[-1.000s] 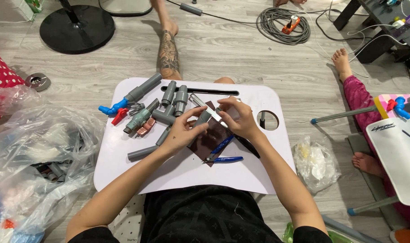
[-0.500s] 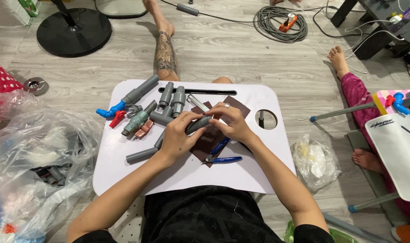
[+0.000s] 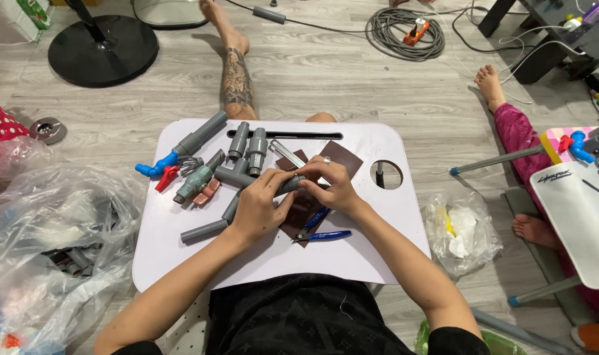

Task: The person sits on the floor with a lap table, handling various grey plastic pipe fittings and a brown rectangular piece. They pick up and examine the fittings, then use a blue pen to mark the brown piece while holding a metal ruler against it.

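**Both hands on grey pipe piece, lap tray**

Head view: left hand (image 3: 258, 209) and right hand (image 3: 332, 187) meet at tray centre, both closed round a short grey pipe piece (image 3: 290, 185), held just above brown sandpaper sheet (image 3: 339, 160). Blue-handled pliers (image 3: 322, 233) lie just below hands. More grey fittings (image 3: 248, 150) upper left on white tray (image 3: 273, 260). Plastic bag (image 3: 43, 243) on floor, far left.

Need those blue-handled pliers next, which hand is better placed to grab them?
Probably the right hand: the blue-handled pliers lie just below it, their handles toward that side. The left hand grips the grey pipe piece.
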